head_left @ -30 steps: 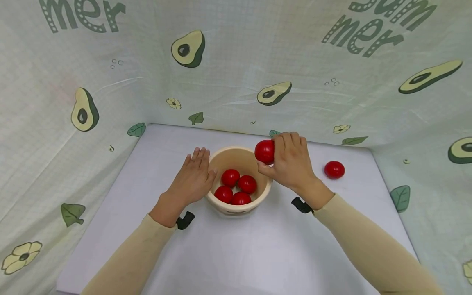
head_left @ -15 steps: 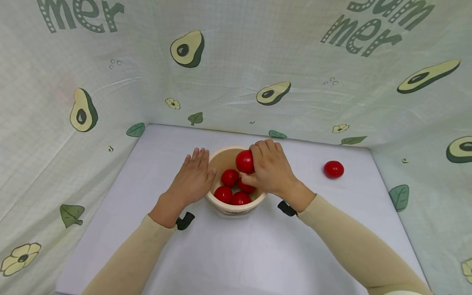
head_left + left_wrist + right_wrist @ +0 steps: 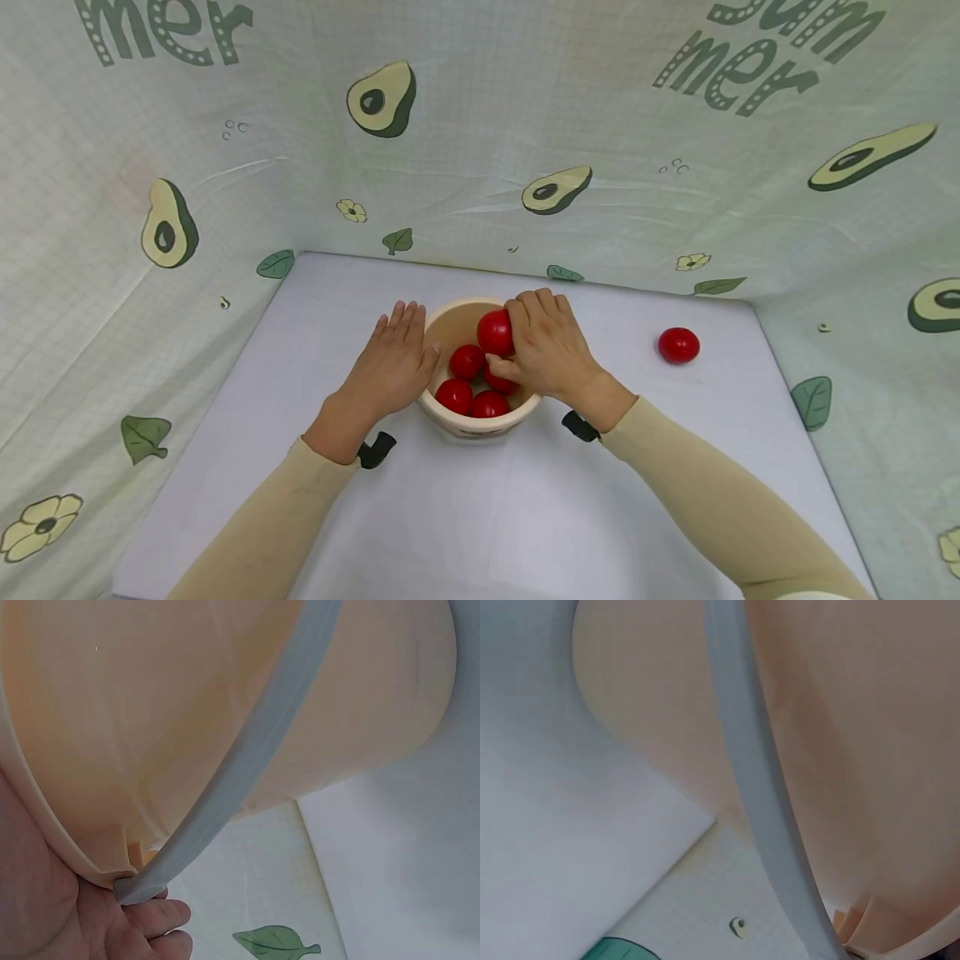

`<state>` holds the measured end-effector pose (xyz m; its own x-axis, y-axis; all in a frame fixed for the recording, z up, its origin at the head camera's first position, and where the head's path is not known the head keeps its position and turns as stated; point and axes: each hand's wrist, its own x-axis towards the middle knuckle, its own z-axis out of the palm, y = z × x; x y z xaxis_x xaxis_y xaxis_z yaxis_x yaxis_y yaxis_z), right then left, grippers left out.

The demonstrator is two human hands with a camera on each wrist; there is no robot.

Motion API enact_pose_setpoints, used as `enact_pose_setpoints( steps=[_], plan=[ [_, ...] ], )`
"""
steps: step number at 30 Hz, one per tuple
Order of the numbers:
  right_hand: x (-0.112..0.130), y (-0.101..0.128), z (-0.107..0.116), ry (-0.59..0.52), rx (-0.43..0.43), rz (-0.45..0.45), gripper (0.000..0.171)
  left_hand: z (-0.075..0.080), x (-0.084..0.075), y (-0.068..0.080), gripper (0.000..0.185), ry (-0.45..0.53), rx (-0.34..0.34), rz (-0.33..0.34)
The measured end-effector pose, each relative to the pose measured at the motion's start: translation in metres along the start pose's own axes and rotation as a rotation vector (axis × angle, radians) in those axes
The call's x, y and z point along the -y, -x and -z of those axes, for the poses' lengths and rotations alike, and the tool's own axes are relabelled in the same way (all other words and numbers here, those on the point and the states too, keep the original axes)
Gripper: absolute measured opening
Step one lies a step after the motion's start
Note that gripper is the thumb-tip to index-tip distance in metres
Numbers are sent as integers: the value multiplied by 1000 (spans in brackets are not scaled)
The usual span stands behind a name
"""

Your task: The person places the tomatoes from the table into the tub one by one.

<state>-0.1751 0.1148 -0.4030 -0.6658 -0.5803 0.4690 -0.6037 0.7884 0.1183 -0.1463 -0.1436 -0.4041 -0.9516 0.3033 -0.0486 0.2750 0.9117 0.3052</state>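
Wrist views are mostly useless: both are filled by the cream bucket (image 3: 225, 712) wall and its grey handle (image 3: 247, 772), close up and blurred. Left wrist view shows only fingertips (image 3: 150, 922) under the rim. No hand shows in the right wrist view.

In the head view the right hand (image 3: 547, 350) covers the right side of the bucket (image 3: 480, 421) opening. One tomato in the bucket (image 3: 498, 382) is half hidden under the thumb, so the count inside is unsure; three others (image 3: 467, 362) show clearly. The handle is not visible from the head.

Right hand: fingers curled round a red tomato (image 3: 496, 332), held over the bucket mouth, just above the ones inside. Wrist over the near right rim, forearm running back to the lower right.

Left hand (image 3: 392, 367): fingers straight and together, palm flat against the bucket's left outer wall, gripping nothing.

Bucket sits mid worktop (image 3: 480, 517). A loose tomato (image 3: 678, 345) lies well to the right, near the right edge. Avocado-print cloth (image 3: 480, 167) walls off the back and both sides; open surface in front and to the left of the bucket.
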Motion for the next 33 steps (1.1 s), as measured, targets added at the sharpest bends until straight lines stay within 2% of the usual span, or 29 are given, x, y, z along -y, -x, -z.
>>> enact_pose_setpoints(
  steps=[9, 18, 23, 28, 33],
  plan=[
    [0, 1, -1, 16, -15, 10, 68, 0, 0, 0, 74, 10, -7, 2],
    [0, 0, 0, 9, 13, -15, 64, -1, 1, 1, 74, 5, -13, 4],
    [-3, 2, 1, 19, -7, -20, 64, 0, 1, 1, 74, 6, -13, 5],
    [-15, 8, 3, 12, -54, -36, 68, 0, 1, 1, 74, 5, -12, 5],
    [-43, 22, 5, -18, -87, -106, 68, -1, 0, 1, 74, 9, -10, 2]
  ],
)
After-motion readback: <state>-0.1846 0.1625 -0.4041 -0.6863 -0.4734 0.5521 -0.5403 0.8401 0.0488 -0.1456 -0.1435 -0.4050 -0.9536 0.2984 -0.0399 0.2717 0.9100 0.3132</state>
